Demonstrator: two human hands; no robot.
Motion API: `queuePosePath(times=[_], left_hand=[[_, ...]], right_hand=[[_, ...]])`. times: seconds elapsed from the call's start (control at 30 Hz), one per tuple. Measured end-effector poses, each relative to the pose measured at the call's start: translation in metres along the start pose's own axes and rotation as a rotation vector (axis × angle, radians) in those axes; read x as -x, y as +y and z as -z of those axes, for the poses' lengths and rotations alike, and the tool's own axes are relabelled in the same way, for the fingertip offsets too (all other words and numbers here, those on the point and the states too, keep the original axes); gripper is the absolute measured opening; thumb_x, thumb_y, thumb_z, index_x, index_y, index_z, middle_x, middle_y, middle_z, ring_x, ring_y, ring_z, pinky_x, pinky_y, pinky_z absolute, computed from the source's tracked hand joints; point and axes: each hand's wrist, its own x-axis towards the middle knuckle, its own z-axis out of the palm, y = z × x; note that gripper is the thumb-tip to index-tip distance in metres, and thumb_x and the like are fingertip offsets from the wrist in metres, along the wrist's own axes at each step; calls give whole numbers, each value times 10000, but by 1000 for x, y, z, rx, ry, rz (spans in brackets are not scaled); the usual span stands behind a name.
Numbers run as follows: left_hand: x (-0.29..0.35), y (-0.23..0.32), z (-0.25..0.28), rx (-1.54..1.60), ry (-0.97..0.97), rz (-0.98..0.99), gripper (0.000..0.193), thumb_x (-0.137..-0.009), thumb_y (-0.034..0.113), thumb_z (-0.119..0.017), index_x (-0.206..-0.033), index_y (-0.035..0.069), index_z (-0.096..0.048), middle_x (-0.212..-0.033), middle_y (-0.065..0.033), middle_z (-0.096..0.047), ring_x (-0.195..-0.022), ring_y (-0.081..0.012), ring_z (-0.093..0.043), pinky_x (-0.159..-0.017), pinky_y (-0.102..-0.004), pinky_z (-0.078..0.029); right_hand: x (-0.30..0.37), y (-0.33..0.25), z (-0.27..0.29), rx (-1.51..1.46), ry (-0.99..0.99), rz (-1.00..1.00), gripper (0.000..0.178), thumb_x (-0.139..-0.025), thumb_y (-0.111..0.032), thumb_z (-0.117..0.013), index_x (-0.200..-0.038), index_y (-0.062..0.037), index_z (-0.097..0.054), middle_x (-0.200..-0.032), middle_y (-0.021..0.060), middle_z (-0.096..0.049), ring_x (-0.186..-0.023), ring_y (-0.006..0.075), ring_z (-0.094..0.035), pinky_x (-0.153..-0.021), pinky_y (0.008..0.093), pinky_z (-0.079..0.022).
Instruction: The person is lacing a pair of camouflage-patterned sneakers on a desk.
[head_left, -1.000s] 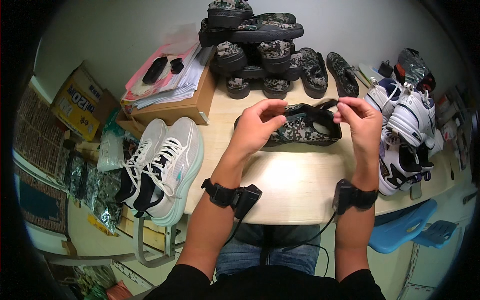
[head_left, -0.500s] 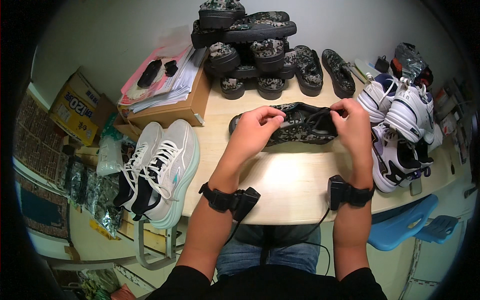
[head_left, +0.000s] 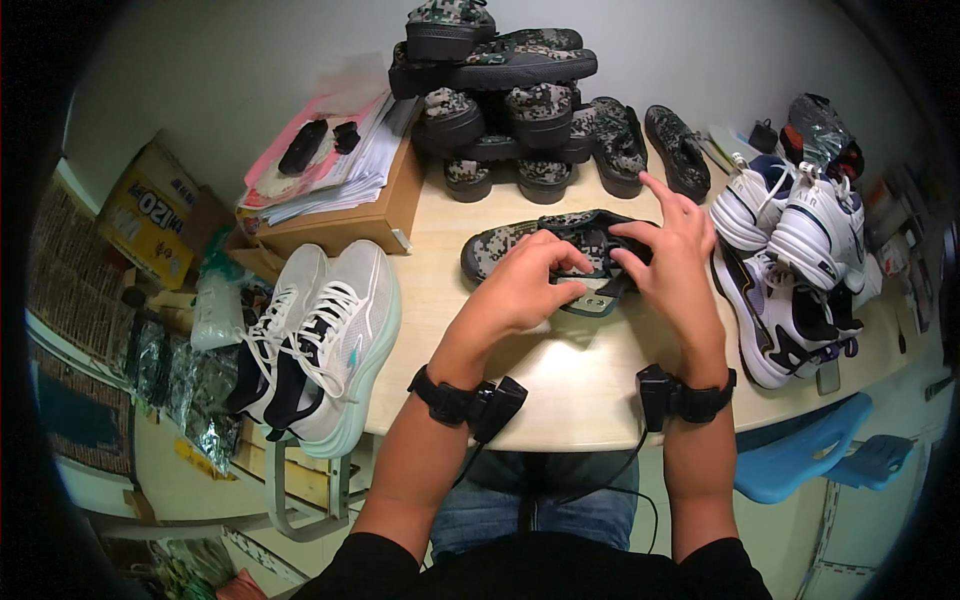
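A low camouflage canvas shoe [head_left: 497, 243] lies sideways on the pale table in front of me, toe to the left. Its near lacing flap [head_left: 592, 304] is folded outward, so the light lining and a few eyelets show. My left hand [head_left: 530, 285] is closed, thumb and forefinger pinching at the flap's edge. Over the shoe's dark opening is my right hand [head_left: 672, 250], open, its thumb and forefinger apart near the tongue and the other fingers spread upward. What exactly its fingertips touch is partly hidden.
Camouflage shoes [head_left: 495, 70] are stacked along the wall. Grey-white sneakers [head_left: 340, 345] stand at the table's left edge, by a cardboard box [head_left: 385, 220] bearing papers. White sneakers [head_left: 800, 225] are piled at the right. A blue chair [head_left: 810, 455] is below the right edge.
My right hand has let go of the shoe's heel end and moved left, its fingers spreading. The near lacing flap has been turned outward. My left hand has shifted slightly right and nearer me.
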Motion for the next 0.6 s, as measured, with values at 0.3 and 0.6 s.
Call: queuePosePath(times=[0.3,0.6], left_hand=[[0,2,1,26,10,21,227,-746,88,-723,-962,58,-661,-906,-60,-551,-860,-171,-551,-795,-289,-454],[0,3,4,-7,101,38,355,-716,100,-742,-1033,57,-589,-1012,-75,-515,-936,-197,-518,-846,-305,-435]], right_hand=[[0,21,-18,-76,-153,-146,84,-732,-190,-696,-747,-119,-737,-1330,54,-498,-1251,309,-360,-1050,556,-155],[-12,-1,-27,73,-242,-129,210,-748,-294,-692,-761,-85,-705,-1350,101,-468,-1298,327,-302,-1045,611,-108]])
